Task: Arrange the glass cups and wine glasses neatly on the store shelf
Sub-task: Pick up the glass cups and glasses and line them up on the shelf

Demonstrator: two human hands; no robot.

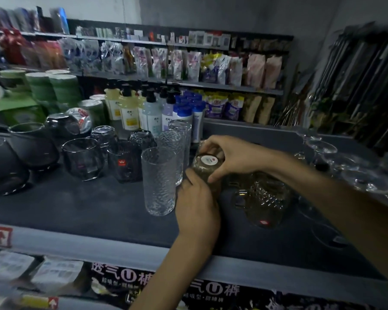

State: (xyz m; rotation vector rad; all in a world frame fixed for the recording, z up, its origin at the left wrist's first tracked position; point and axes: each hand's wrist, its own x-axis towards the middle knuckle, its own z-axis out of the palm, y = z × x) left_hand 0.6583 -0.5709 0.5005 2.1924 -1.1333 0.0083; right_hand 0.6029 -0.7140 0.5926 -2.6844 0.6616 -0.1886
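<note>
Both hands grip one textured glass cup (pixel 207 163), tilted so its base with a round white label faces me. My left hand (pixel 197 204) wraps its lower side and my right hand (pixel 227 156) covers its top. A studded glass mug (pixel 264 198) with a handle stands just right of the hands. Three tall hammered tumblers (pixel 159 182) stand in a row left of the hands, running toward the back. Further left sit clear stemless glasses (pixel 83 158) and a dark tumbler with a red sticker (pixel 124 163). Wine glasses (pixel 323 148) crowd the shelf's right end, blurred.
The dark grey shelf (pixel 87 204) has a raised front lip with price tags. Large dark glass bowls (pixel 34 144) stand at the far left. Pump bottles (pixel 128 108) and packaged goods fill the shelves behind. Packaged goods with printed labels lie below the lip.
</note>
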